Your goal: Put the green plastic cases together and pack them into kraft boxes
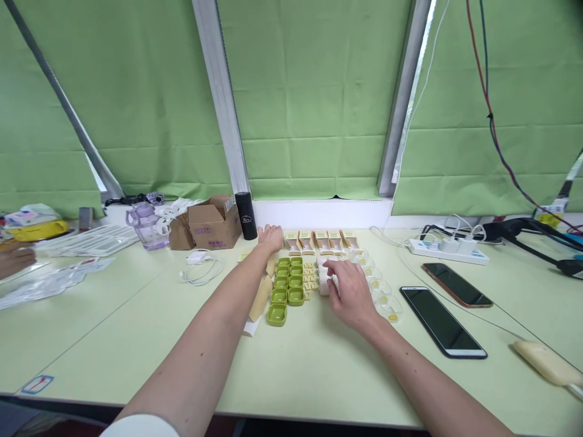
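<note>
My left hand (270, 238) reaches to the far end of a row of folded cream card pieces (260, 298). Its fingertips point away and are hidden, so what they touch cannot be made out. Over the white block-like pieces (323, 285) is my right hand (350, 288), fingers bent, thumb and index finger apart, nothing visible between them. Two columns of small green square cups (277, 314) stand between my hands. Tiny yellow parts (310, 278) lie beside the cups. Clear plastic pieces with yellow spots (385, 299) are to the right of my right hand.
Open cream boxes (322, 243) line the back. Leftward are a black bottle (246, 215), a cardboard box (213, 227), a white charger (197, 257) and a purple jug (148, 227). Two phones (443, 321) and a power strip (449, 250) lie right. Another person's hand (16, 260) shows far left.
</note>
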